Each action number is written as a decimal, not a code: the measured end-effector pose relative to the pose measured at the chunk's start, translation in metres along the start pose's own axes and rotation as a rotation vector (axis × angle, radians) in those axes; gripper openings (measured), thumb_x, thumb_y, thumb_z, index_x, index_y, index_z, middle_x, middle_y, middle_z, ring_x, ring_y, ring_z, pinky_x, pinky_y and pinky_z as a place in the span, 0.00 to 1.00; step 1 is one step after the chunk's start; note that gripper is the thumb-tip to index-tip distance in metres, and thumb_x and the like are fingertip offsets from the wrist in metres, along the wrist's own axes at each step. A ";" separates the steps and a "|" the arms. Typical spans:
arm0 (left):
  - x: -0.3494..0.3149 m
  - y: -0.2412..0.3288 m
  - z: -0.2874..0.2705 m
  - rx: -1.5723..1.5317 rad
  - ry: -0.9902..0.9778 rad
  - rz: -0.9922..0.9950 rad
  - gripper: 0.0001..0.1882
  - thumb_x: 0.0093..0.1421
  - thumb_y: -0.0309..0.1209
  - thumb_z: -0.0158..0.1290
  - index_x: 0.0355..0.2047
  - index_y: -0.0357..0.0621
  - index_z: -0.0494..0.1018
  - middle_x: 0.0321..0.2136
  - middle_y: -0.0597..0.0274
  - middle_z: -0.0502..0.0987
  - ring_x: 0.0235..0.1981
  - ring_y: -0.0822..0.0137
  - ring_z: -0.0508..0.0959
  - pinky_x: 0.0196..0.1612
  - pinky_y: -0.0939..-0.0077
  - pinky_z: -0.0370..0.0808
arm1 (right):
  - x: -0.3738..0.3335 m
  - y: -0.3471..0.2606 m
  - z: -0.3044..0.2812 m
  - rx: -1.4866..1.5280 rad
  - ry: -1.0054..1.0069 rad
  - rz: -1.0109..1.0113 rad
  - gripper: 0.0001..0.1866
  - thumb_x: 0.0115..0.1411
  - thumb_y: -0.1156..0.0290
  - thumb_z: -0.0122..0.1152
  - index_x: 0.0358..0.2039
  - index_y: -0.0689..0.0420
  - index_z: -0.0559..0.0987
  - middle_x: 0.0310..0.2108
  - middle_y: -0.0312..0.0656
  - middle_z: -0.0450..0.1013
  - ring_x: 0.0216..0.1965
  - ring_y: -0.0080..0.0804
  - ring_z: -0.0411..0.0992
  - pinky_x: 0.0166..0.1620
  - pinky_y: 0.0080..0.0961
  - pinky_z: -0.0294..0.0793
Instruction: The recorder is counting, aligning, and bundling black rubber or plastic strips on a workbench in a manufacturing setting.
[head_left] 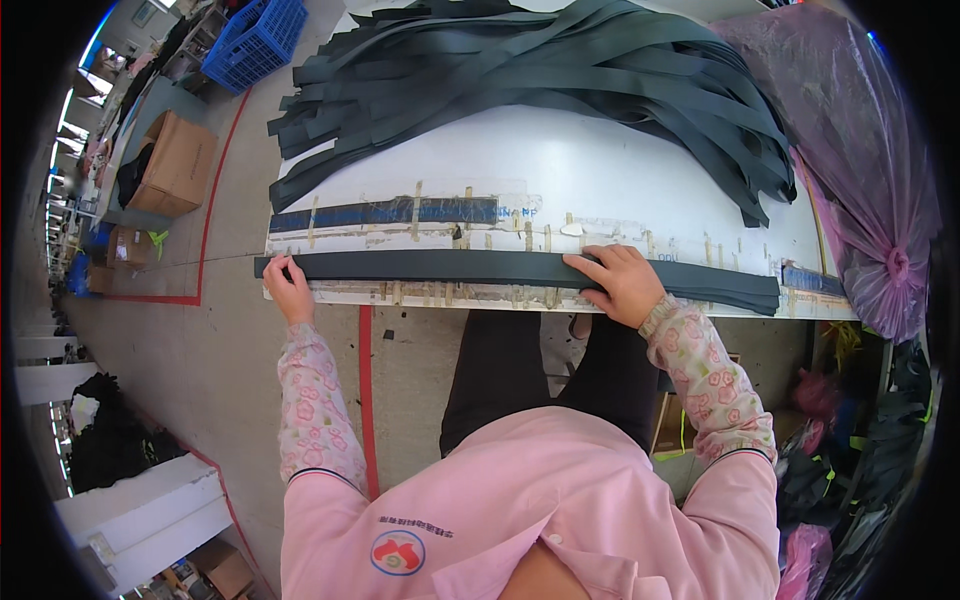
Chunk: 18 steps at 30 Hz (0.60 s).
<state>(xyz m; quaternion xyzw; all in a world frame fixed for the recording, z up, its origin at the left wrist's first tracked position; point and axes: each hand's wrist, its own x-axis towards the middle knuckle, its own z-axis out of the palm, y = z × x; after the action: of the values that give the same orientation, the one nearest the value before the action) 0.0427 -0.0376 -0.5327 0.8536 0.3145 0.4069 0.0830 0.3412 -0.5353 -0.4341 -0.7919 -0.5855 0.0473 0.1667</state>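
Note:
A layered bundle of dark grey-green fabric strips [440, 267] lies lengthwise along the near edge of the white table. At its left end, the thumb and fingers of my left hand [290, 287] are pinched on the strips. Further right, my right hand [627, 283] rests on top of the bundle, fingers and thumb spread across its width. Past that hand, the layers fan slightly apart toward their right end. A large heap of similar loose strips [520, 75] curves over the far side of the table.
Tape pieces and a dark band [400, 212] are stuck on the white table [580, 150]. A pink plastic bag [850, 150] bulges at the right. On the left are a blue crate [255, 42], a cardboard box [173, 165] and red floor lines.

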 end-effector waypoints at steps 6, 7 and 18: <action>-0.002 -0.004 -0.001 0.017 0.011 0.021 0.06 0.65 0.29 0.52 0.39 0.40 0.71 0.45 0.51 0.76 0.50 0.51 0.72 0.56 0.58 0.65 | -0.035 0.027 -0.024 -0.034 -0.082 0.110 0.38 0.52 0.66 0.68 0.65 0.47 0.66 0.51 0.43 0.72 0.52 0.43 0.70 0.55 0.39 0.68; -0.001 -0.004 -0.001 0.012 0.014 0.018 0.06 0.65 0.29 0.51 0.39 0.40 0.71 0.45 0.51 0.76 0.51 0.51 0.72 0.56 0.57 0.65 | -0.041 0.033 -0.031 -0.055 -0.114 0.143 0.39 0.52 0.66 0.68 0.65 0.49 0.65 0.51 0.44 0.72 0.52 0.43 0.70 0.55 0.40 0.68; -0.004 -0.006 -0.003 0.038 -0.009 -0.001 0.07 0.66 0.29 0.50 0.40 0.39 0.71 0.47 0.49 0.74 0.53 0.49 0.71 0.58 0.56 0.65 | -0.060 0.067 -0.043 -0.003 -0.222 0.180 0.39 0.49 0.70 0.72 0.62 0.54 0.68 0.49 0.44 0.73 0.52 0.44 0.70 0.54 0.36 0.72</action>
<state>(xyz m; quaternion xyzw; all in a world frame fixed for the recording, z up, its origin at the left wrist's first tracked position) 0.0356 -0.0352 -0.5356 0.8568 0.3220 0.3968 0.0684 0.3953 -0.6177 -0.4219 -0.8315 -0.5268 0.1488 0.0948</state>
